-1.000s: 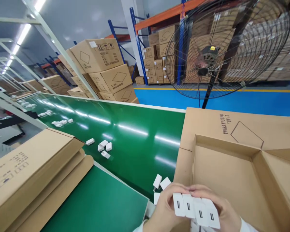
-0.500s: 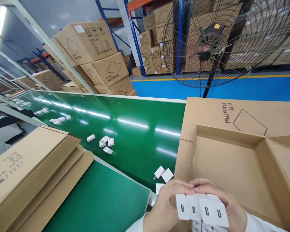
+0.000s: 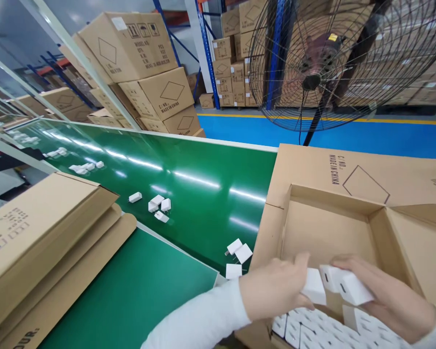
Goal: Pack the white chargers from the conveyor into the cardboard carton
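both hands gripped white chargers over the open box point(image 3: 276, 228): the left hand point(image 3: 276, 291) pinched one charger point(image 3: 314, 287) between thumb and fingers, while the right hand point(image 3: 385, 295) closed around a pair point(image 3: 343, 283). they were held just above rows of chargers point(image 3: 312, 327) already lying in the box. a green belt point(image 3: 189, 194) carried more loose chargers point(image 3: 159, 206) beside it. setting these down well seemed to call for keeping them square and snug against the packed rows.
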Demonstrator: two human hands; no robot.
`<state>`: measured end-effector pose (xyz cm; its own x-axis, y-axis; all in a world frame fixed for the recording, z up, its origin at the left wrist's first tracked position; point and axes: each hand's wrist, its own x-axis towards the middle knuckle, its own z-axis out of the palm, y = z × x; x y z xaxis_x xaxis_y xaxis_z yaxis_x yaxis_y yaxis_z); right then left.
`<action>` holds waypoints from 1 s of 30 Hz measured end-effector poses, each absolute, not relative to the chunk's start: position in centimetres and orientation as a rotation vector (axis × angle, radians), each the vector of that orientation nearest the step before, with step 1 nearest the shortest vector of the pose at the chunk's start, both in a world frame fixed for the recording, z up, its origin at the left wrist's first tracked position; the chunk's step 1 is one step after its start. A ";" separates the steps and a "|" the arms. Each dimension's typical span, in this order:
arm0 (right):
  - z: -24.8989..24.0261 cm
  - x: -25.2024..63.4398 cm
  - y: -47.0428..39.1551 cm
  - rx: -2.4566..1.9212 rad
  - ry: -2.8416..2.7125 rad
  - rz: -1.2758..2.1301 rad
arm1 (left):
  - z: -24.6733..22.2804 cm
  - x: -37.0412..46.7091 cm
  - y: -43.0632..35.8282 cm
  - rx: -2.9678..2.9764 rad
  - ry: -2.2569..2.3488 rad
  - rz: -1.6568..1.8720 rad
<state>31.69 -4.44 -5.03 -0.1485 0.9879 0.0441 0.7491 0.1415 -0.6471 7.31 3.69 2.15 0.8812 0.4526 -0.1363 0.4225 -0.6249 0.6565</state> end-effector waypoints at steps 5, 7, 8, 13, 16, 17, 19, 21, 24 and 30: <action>-7.3 31.5 -4.4 -1.966 -2.400 0.510 | 2.1 13.2 3.8 2.575 0.714 -0.356; -7.3 30.9 -4.5 -2.052 -2.493 0.516 | 1.3 15.2 4.2 2.499 0.762 -0.511; -7.1 30.7 -4.6 -2.053 -2.515 0.568 | 0.7 16.0 4.4 2.443 0.722 -0.587; -6.5 30.7 -5.4 -1.882 -2.418 0.847 | -3.0 16.8 5.8 2.135 0.511 -0.815; -6.2 30.9 -4.8 -1.860 -2.360 0.849 | -2.6 13.7 6.0 2.290 0.551 -0.530; -5.8 30.9 -4.2 -1.855 -2.340 0.821 | -1.9 12.1 6.0 2.372 0.599 -0.350; -4.9 30.2 -2.7 -1.812 -2.295 0.700 | -0.3 8.2 6.2 2.466 0.824 0.046; -4.0 28.7 -0.9 -1.711 -2.309 0.535 | 0.7 4.1 6.1 2.449 1.137 0.185; -3.7 24.5 1.7 -1.531 -2.485 0.341 | -0.6 -0.6 5.1 2.445 1.522 -0.149; -7.2 14.1 5.9 -1.356 -2.691 0.247 | -6.7 -2.4 1.5 2.527 1.531 -0.269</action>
